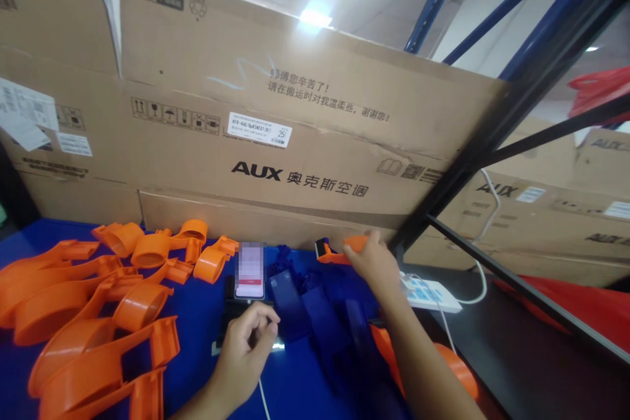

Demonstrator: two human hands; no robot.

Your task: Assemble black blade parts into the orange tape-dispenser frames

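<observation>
My right hand (373,261) reaches forward to the back of the blue table and is closed on an orange plastic part with a dark blue end (331,251), close against the cardboard box. My left hand (245,344) hovers near the table's front with its fingers curled together just below a phone (250,271) that stands upright on a dark stand (235,321). What the left fingers hold, if anything, is hidden. Several dark blue plastic parts (315,315) lie between my two hands.
A heap of orange plastic handle parts (98,315) covers the left of the blue table (197,315). Big AUX cardboard boxes (295,138) wall off the back. A dark blue rack post (492,125) slants at the right, with a white power strip (433,294) and cable beside it.
</observation>
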